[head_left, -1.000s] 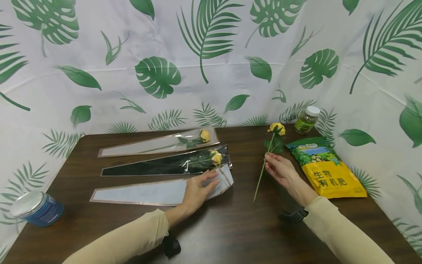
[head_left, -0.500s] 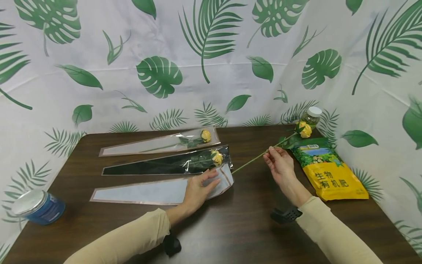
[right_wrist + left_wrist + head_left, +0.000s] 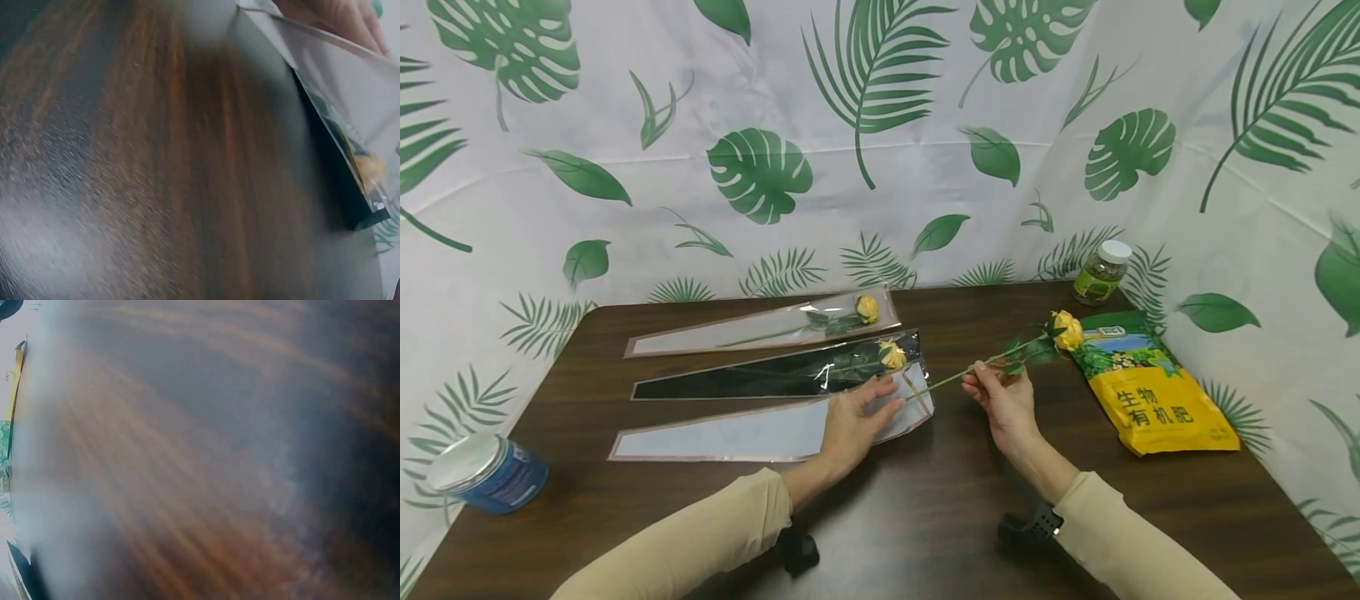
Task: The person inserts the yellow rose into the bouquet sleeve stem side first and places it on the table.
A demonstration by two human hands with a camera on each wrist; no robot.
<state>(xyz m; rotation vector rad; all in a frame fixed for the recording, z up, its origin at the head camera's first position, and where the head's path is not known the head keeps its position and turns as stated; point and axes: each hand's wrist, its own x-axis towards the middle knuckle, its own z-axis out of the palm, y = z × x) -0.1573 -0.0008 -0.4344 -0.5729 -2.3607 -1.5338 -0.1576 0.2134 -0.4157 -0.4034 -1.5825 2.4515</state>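
My right hand (image 3: 1003,404) pinches the thin green stem of a yellow rose (image 3: 1066,331) between thumb and fingers. The bloom points right, over the top of a yellow bag. The stem slants down-left, and its end lies at the mouth of a white flower sleeve (image 3: 722,435). My left hand (image 3: 853,425) holds this sleeve near its wide end, where the mouth is raised; the exact finger contact is partly hidden. In the right wrist view, the lifted sleeve (image 3: 356,81) partly covers the left hand (image 3: 350,19). The left wrist view is mostly blurred tabletop.
Behind lie a black-backed sleeve (image 3: 700,387) and a clear sleeve (image 3: 677,340), each with a yellow rose inside. The printed yellow bag (image 3: 1165,408) and a white-lidded jar (image 3: 1097,275) stand right. A blue tin (image 3: 493,475) is at the left table edge.
The rose turned from nearly upright to slanting, its bloom swinging right. My right hand then moved left, bringing the stem end to the white sleeve's mouth. The left hand stayed nearly in place.
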